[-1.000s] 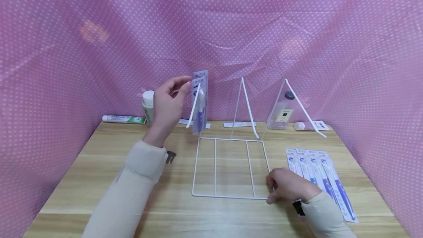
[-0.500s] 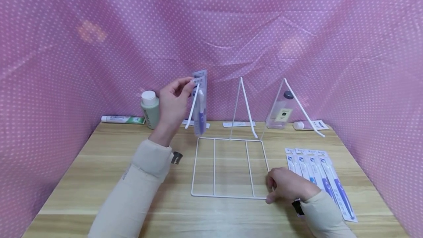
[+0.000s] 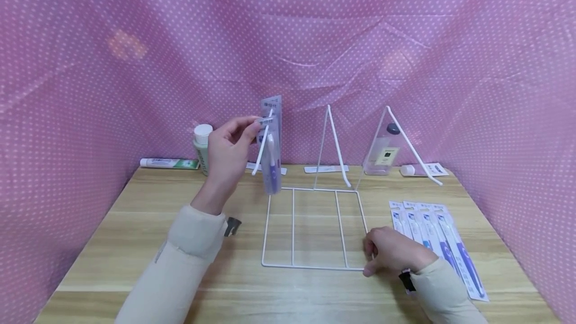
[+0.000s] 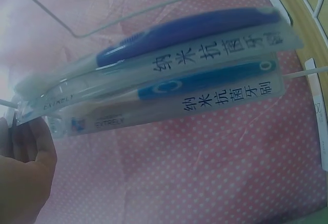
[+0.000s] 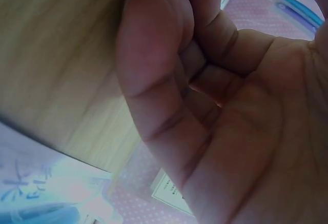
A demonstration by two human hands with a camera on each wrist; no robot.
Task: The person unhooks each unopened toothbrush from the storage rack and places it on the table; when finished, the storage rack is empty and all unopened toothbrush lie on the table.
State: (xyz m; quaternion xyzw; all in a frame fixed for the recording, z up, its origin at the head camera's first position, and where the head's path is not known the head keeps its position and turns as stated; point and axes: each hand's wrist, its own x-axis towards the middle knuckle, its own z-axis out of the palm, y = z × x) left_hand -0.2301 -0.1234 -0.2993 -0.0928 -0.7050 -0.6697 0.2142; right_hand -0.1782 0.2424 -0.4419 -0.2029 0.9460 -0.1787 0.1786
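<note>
Two blister-packed toothbrushes show at the left hook (image 3: 260, 151) of the white wire rack (image 3: 293, 229), and the front one, the purple-handled toothbrush pack (image 3: 272, 173), hangs nearly upright, its header card pinched narrowly between thumb and fingertips of the left hand (image 3: 230, 146). Right behind it comes a blue-handled toothbrush pack (image 4: 210, 83), the edges overlapping. The hook emerges in front of the held card, its tip jutting toward the viewer; rightward, a wide gap, then the middle hook (image 3: 338, 146), another gap, then the right hook (image 3: 406, 138). Down low, the right hand (image 3: 396, 251) grips the rack's front right corner, fingers closed on the thin bar. Just outside that hand, four more toothbrush packs (image 3: 431, 234) lie side by side, while leftward a broad stretch of table (image 3: 135, 244) runs to its edge.

Materials now: shiny clear plastic over printed card, slim wire bent into rectangles and long slanting prongs, streaky pale wood grain. Along the back: a round-shouldered green bottle (image 3: 202, 150), a flat toothpaste tube (image 3: 168, 163), a black-capped clear bottle (image 3: 382, 161), a pink tube (image 3: 422, 170), and creased pink polka-dot cloth (image 3: 288, 39) behind everything.
</note>
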